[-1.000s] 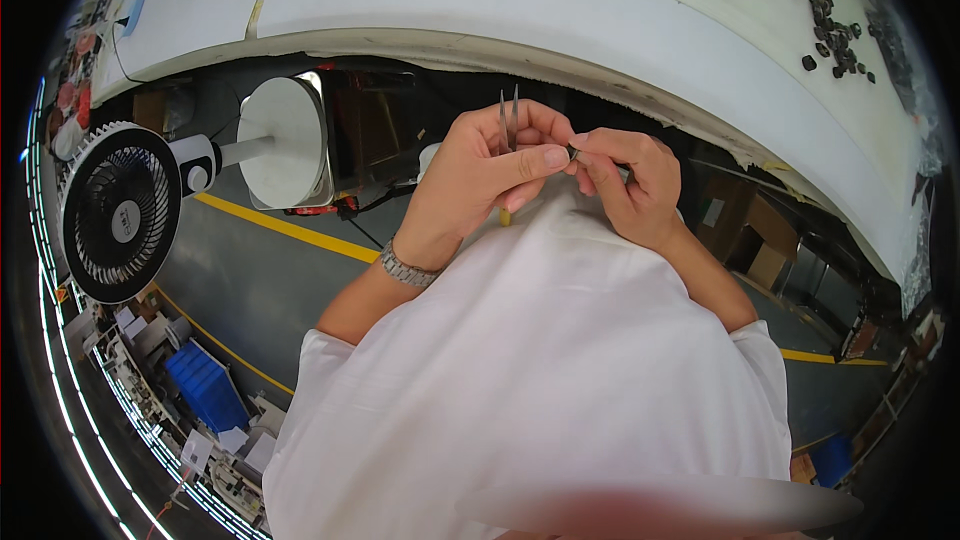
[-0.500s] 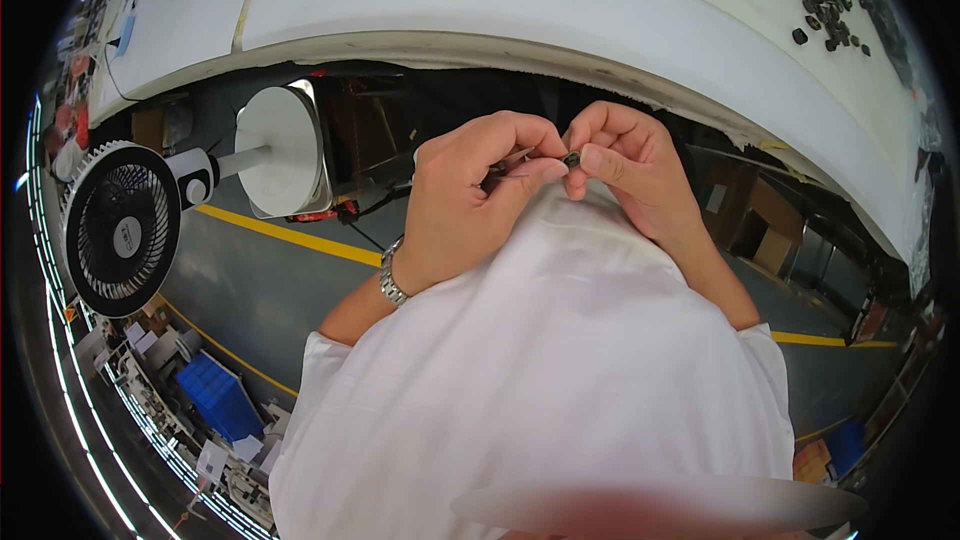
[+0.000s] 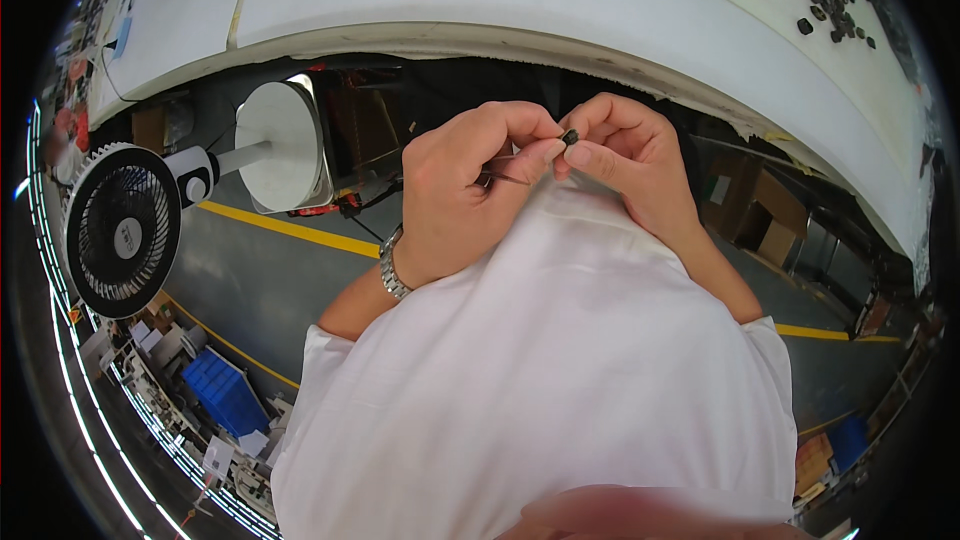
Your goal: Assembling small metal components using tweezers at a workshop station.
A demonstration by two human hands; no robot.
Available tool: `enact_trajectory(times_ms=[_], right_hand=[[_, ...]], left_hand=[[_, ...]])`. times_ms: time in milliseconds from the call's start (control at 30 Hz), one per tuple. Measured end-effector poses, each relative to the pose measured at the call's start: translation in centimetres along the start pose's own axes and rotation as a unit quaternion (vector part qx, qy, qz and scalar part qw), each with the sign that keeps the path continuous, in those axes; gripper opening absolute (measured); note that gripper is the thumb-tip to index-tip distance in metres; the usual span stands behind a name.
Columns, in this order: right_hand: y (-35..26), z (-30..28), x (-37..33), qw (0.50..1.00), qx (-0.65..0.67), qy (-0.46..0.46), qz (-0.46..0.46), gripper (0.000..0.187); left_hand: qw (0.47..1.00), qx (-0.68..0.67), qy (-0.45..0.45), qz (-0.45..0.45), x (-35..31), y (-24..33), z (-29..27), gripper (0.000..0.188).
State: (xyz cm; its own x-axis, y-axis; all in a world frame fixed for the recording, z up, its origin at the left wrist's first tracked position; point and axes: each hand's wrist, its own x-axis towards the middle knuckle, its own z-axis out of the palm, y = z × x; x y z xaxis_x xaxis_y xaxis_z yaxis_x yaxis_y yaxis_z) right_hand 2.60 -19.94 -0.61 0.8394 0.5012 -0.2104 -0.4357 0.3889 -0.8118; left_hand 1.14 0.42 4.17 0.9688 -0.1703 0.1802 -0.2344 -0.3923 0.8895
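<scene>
Between the fingertips of both hands is a small dark, shiny piece [image 3: 570, 137], held just above my white shirt front. My left hand [image 3: 475, 165], with a metal watch [image 3: 391, 265] on its wrist, is closed, thumb and forefinger at the piece's left side. A thin, pointed metal tool [image 3: 507, 178] that looks like tweezers lies across the left palm, partly hidden by the fingers. From the other side, my right hand [image 3: 630, 155] pinches the piece between thumb and curled fingers. Similar small dark pieces [image 3: 828, 0] are scattered on the white table at the far right.
The white table's edge [image 3: 480, 35] curves across in front of my hands. On the left stands a fan [image 3: 125, 230] by a round white base [image 3: 280, 147]. A cardboard box [image 3: 765, 205] sits beneath the table at the right, and a blue crate [image 3: 225, 392] is at lower left.
Both hands have risen slightly toward the table, carrying the small dark piece. The piece appears turned a little between the fingertips, and the tool in the left palm has shifted slightly.
</scene>
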Motion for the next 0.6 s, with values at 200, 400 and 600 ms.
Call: enact_trajectory(times_ms=[200,400,600], right_hand=[[-0.3,-0.2,-0.1,1.000,0.017,0.009,-0.008,0.014],[-0.5,-0.1,-0.4,0.999,0.010,0.031,-0.001,0.015],[-1.0,1.3,-1.6,0.971,-0.126,0.167,-0.112,0.019]], left_hand=[[0.999,-0.034,-0.007,-0.006,-0.2,0.0,0.3,0.012],[0.975,-0.115,-0.106,-0.156,0.8,-0.9,-1.0,0.019],[0.992,0.020,-0.114,-0.041,0.0,0.0,-1.9,0.034]])
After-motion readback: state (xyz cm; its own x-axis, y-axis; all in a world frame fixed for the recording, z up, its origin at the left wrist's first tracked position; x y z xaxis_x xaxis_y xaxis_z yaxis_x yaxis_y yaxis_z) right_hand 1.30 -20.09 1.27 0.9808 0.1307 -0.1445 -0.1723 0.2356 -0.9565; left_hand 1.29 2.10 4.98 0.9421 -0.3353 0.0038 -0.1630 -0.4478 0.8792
